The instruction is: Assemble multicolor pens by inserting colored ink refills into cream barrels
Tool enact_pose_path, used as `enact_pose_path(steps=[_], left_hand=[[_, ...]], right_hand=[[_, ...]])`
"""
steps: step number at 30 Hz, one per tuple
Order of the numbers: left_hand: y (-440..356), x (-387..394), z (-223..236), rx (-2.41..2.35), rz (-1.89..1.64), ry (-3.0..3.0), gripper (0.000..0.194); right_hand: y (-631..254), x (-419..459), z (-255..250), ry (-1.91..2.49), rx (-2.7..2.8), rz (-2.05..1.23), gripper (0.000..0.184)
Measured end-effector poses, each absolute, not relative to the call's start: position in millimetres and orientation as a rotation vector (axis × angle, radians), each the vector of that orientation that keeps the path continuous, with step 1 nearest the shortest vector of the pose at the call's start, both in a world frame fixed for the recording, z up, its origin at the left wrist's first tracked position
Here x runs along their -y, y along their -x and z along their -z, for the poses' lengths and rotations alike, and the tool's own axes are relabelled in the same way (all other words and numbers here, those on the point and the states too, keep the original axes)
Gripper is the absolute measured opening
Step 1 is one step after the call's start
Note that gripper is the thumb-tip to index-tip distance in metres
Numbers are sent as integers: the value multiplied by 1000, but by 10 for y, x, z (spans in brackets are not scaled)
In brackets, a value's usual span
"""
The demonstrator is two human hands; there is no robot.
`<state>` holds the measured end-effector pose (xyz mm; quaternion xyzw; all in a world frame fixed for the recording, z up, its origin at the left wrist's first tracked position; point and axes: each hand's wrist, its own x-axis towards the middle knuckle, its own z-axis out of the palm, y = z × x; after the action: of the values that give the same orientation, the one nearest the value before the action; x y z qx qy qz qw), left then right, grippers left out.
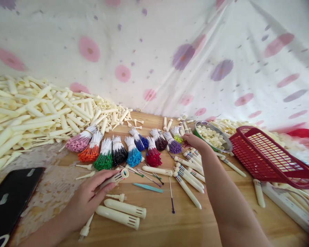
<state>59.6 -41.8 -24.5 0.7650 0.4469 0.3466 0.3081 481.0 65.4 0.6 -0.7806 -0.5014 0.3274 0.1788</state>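
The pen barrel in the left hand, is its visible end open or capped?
Open: the pen barrel held in the left hand shows a round mouth without a cap, with some blue inside.

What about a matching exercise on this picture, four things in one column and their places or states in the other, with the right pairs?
1. Left hand
2. Right hand
3. Basket
4. Black device

A. Red, on the right
B. At the lime-tipped bundle
C. Flat, far left
D. Holding a cream barrel

Pairs: 1-D, 2-B, 3-A, 4-C
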Motion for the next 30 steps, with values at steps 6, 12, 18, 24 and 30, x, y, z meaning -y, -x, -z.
enact_pose_path(steps=[6,12,18,24,30], left_hand=[[-601,429,253,-1168,-918,-2010,30],[-619,425,253,-1164,-947,-2017,29],[-615,418,252,-1175,-941,-2033,30],[-611,420,241,-1175,-928,-2015,31],[-598,431,219,-1169,-916,-2003,29]], right_hand=[[-4763,-536,17,2417,1409,-863,29],[-4619,-576,-97,2546,1571,-340,32],[-4436,-717,-89,2701,1725,-210,32],[-4420,-819,-39,2759,1731,-341,32],[-4562,-782,-16,2627,1634,-622,28]])
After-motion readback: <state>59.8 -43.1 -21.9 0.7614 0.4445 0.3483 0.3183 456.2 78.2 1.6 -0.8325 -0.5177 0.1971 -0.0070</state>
